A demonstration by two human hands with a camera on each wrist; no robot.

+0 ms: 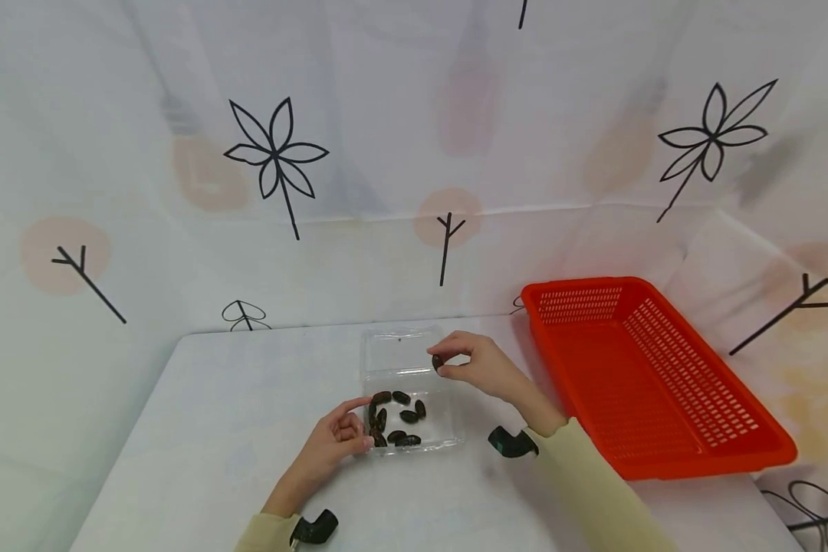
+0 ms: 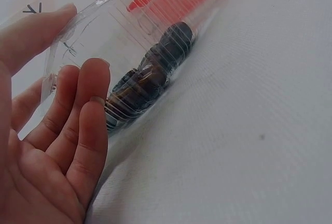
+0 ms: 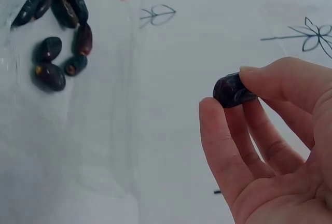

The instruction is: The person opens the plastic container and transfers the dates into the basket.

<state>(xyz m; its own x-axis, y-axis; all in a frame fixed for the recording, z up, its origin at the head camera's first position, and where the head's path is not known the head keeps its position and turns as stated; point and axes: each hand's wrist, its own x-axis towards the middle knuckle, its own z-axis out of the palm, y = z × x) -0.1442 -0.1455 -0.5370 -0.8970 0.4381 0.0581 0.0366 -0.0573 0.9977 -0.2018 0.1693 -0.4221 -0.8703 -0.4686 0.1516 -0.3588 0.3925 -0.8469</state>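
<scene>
A clear plastic box (image 1: 448,429) with its lid (image 1: 400,353) folded back lies on the table. Several dark dates (image 1: 409,416) sit in it, mostly toward its left side and the near edge. My left hand (image 1: 334,437) holds the box's left side, thumb at the near corner and index finger at the far one; its other fingers are bent against the wall (image 2: 140,63). Above the lid's right edge, my right hand (image 1: 479,366) pinches a single date (image 3: 233,90) between thumb and fingertips, apart from the box.
To the right stands a red plastic basket (image 1: 635,383) with slotted walls, close beside the right forearm. A white cloth covers the table (image 1: 214,429). Behind it hangs a patterned fabric backdrop (image 1: 386,153).
</scene>
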